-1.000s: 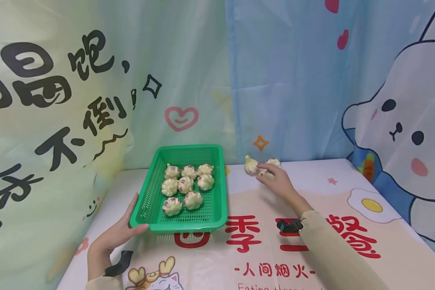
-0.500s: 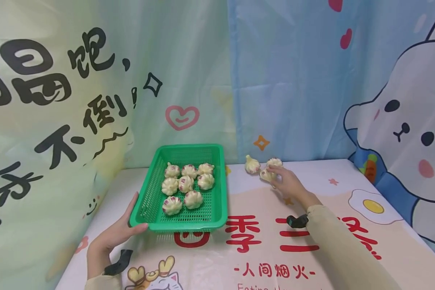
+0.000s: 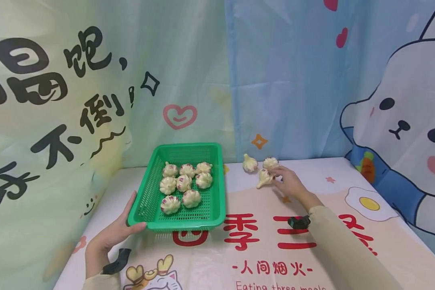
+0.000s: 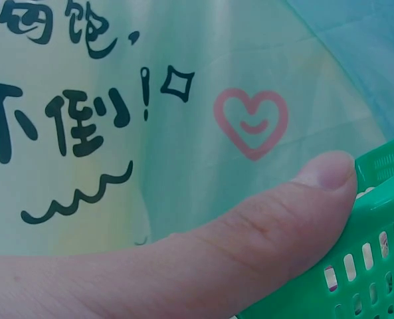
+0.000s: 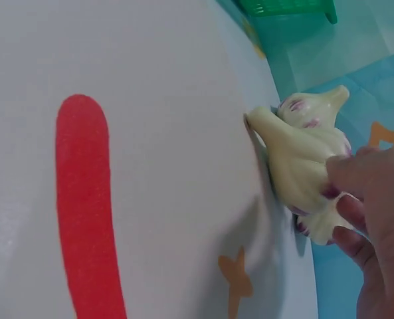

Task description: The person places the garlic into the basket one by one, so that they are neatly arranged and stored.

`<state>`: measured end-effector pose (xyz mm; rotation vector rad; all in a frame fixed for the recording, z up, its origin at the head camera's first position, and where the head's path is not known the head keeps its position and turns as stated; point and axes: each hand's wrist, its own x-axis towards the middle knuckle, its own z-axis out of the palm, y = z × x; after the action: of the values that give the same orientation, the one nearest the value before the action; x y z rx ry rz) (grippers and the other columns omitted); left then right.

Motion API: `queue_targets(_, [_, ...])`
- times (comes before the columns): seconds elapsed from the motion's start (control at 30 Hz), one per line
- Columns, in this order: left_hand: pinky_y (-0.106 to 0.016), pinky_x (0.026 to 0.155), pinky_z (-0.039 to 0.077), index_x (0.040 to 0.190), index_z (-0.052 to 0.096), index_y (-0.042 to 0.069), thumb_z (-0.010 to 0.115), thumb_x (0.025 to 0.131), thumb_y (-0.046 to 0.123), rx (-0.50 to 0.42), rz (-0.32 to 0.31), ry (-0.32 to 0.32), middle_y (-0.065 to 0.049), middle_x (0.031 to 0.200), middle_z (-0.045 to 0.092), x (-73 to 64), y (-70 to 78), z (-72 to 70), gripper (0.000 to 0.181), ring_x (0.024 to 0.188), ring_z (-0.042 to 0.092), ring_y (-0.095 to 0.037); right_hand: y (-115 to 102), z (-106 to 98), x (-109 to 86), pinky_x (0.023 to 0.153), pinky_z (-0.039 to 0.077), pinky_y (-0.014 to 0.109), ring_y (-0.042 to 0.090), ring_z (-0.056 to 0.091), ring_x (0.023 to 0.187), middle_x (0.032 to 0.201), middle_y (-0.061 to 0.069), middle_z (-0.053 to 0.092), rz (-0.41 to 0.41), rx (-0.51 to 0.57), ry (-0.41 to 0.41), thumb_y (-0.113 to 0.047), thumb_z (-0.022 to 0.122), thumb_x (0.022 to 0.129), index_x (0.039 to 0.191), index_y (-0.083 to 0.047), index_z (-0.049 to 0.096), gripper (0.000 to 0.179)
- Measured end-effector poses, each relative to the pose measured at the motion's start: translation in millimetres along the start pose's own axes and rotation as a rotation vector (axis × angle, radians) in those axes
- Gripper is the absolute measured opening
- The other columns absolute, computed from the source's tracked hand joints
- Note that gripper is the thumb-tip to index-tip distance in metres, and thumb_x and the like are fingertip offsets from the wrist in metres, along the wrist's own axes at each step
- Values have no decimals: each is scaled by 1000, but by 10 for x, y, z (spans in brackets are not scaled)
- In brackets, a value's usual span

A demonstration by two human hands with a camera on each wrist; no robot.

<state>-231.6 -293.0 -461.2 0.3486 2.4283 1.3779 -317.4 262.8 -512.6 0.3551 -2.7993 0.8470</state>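
Note:
A green plastic basket (image 3: 222, 189) holds several cream garlic bulbs with purple streaks. My left hand (image 3: 110, 233) lies at its near left corner, the thumb straight along the front rim and the fingers along the left side. In the left wrist view the thumb (image 4: 276, 226) touches the basket wall (image 4: 376, 219). To the right of the basket, my right hand (image 3: 293, 187) grips a garlic bulb (image 3: 264, 177) by its root end; its stem points toward me and left. Beside it are a second bulb (image 3: 250, 164) and a third bulb (image 3: 270, 162). Part of the gripped bulb is hidden behind the fingers.
A printed cloth (image 3: 239, 201) with red characters covers the table. Behind it hangs a fabric backdrop (image 3: 188, 80) with cartoon prints, close to the three bulbs outside the basket.
My right hand has shifted slightly right and toward me. The garlic bulb at its fingers has moved a little nearer and turned, its stem now toward me. My left hand stays at the basket.

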Motion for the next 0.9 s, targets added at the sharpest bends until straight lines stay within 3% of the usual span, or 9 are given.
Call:
queue_targets(0.2, [-64, 108, 18, 147, -20, 40, 65, 89, 28, -7, -2, 5, -22, 157, -17, -10, -23, -26, 104, 142, 4, -49, -36, -4, 52, 77, 50, 39, 27, 60, 96, 110, 15, 63, 59, 41, -26, -23, 55, 97, 134, -2, 53, 43])
queue_targets(0.43, [-65, 109, 15, 147, -20, 40, 65, 89, 28, -14, -4, 7, -20, 157, -18, -18, -9, -20, 104, 142, -2, -49, 1, -17, 145, 69, 48, 30, 26, 60, 88, 102, 18, 62, 149, 125, -127, -28, 47, 101, 136, 2, 48, 46])
queue_targets(0.67, [-64, 109, 15, 149, -19, 36, 66, 88, 27, -29, 2, 6, -19, 157, -17, -13, 12, 13, 105, 143, 0, -47, 148, 27, 171, 62, 47, 27, 20, 58, 77, 100, 17, 59, 215, 190, -177, -37, 55, 96, 137, -1, 47, 56])
queue_targets(0.77, [-64, 109, 16, 149, -19, 35, 66, 88, 28, -36, -3, 3, -19, 157, -17, -13, 18, 22, 105, 143, 0, -46, 188, 47, 173, 64, 49, 29, 24, 59, 82, 109, 19, 55, 257, 245, -214, -43, 60, 91, 142, -3, 41, 67])
queue_targets(0.9, [-64, 109, 16, 149, -19, 35, 66, 88, 28, -33, -6, 8, -19, 157, -16, -17, 27, 20, 105, 143, 1, -45, 231, 63, 180, 78, 52, 34, 31, 54, 107, 129, 20, 46, 299, 324, -264, -49, 65, 85, 147, -10, 34, 79])
